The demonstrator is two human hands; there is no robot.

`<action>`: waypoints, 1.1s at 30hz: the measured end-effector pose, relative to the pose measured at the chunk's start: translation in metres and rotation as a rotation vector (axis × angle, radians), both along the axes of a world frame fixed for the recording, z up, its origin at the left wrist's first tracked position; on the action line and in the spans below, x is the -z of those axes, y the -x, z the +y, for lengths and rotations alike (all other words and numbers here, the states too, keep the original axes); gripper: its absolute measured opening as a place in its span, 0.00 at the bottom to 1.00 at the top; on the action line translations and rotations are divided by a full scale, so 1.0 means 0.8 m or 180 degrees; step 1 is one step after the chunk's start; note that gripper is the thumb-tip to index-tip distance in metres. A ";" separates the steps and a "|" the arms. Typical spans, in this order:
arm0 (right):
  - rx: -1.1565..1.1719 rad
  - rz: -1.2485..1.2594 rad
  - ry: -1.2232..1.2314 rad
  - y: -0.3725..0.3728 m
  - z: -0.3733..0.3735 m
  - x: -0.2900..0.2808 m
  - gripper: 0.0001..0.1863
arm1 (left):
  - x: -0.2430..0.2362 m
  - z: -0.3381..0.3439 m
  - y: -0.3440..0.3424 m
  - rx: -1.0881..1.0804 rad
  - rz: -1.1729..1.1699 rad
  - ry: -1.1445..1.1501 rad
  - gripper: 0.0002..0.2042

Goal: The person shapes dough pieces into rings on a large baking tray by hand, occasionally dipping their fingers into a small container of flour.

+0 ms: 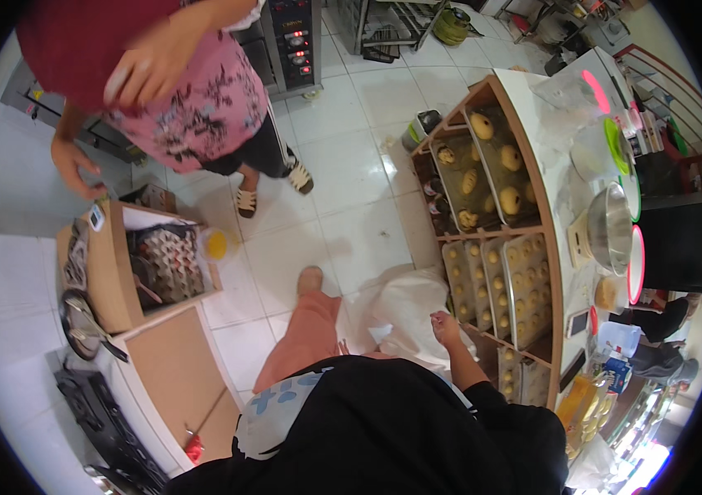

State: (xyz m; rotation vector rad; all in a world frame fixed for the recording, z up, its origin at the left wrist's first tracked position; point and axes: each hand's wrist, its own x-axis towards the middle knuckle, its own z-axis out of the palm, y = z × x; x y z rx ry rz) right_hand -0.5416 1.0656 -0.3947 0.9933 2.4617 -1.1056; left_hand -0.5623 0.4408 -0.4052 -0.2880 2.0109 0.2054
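Note:
My right hand is out in front on my right, its fingers curled closed. What they hold, if anything, is too small to make out. Just beyond and below it, a large whitish plastic sack stands against the shelves; whether the hand touches it I cannot tell. Nearest on the right are metal trays with rows of small round dough pieces in the wooden shelf unit. Larger shaped buns lie on trays in the upper compartment. My left hand does not show.
A co-worker in a pink floral apron stands ahead left near an oven. On the left, a wooden cabinet holds egg trays, with a black gas stove nearer. The right counter carries a steel bowl and plastic tubs.

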 end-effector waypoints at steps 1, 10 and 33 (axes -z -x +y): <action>-0.0181 -0.0004 -0.0057 0.024 -0.005 0.000 0.10 | 0.000 -0.001 0.033 0.0348 0.0094 -0.0079 0.15; -0.0247 0.0255 0.0455 0.214 -0.029 -0.059 0.12 | 0.000 0.158 0.505 0.0812 0.1778 -0.0634 0.14; 0.0437 0.1328 0.0543 0.580 0.153 -0.107 0.13 | 0.003 0.307 0.742 0.1115 0.0466 -0.0299 0.14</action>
